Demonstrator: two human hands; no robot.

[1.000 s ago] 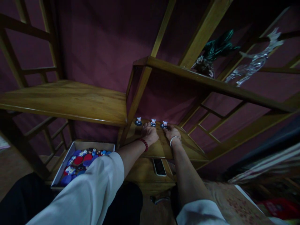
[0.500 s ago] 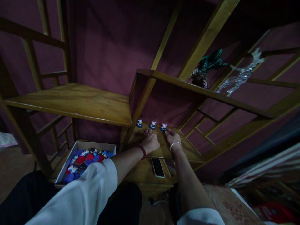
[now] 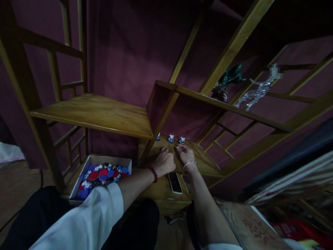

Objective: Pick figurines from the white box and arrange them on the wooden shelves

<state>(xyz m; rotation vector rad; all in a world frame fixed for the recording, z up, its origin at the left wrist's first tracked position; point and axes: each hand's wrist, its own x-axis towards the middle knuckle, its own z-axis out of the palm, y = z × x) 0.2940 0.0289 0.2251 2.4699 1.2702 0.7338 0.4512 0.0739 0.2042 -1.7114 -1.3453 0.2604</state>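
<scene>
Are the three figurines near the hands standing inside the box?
No, the three figurines stand on the wooden shelf, outside the open box.

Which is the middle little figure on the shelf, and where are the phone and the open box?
Middle figure point(image 3: 171, 139), head view: its body.
Phone point(image 3: 175, 183), head view: its dark screen.
Open box point(image 3: 113, 160), head view: its back wall.

Forearms point(image 3: 136, 186) stretched forward, left hand point(image 3: 164, 161) loosely curled, back upward, right hand point(image 3: 186, 155) close beside it.
</scene>
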